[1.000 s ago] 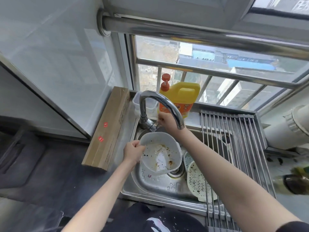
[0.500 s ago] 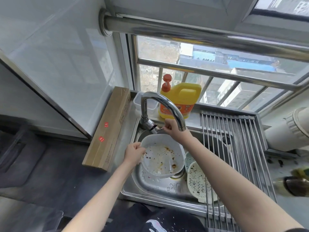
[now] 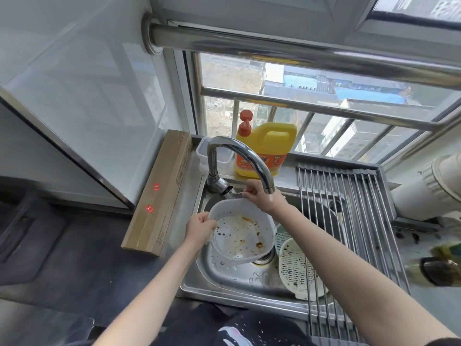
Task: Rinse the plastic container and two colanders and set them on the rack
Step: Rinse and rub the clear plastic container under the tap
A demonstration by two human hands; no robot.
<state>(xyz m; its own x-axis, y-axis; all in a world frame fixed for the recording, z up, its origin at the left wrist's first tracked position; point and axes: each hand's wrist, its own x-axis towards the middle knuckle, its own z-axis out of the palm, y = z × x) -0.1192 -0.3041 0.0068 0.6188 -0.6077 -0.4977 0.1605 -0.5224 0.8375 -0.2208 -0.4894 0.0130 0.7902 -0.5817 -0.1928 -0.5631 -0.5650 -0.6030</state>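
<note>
The soiled plastic container [image 3: 240, 233] hangs tilted over the sink [image 3: 239, 275], under the faucet [image 3: 239, 156]. The left hand [image 3: 199, 227] has its fingers clamped on the container's left rim; the right hand [image 3: 262, 196] pinches the faucet lever [image 3: 234, 194]. A colander [image 3: 295, 268] lies right, partly beneath the rack [image 3: 354, 221].

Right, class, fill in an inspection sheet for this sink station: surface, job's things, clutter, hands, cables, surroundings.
Surface: steel sink, wet, droplets on its floor; roll-up rack across its right side, nothing set on it.
Job's things: plastic container, food-stained, held under the faucet; cream colander leaning in the sink, a second partly hidden behind it.
Clutter: yellow detergent jug, small clear tub, long cardboard box.
Hands: left hand grips the container's rim; right hand on the faucet lever.
Cables: nothing seen.
Surroundings: barred window, tiled wall, white duct at right.
</note>
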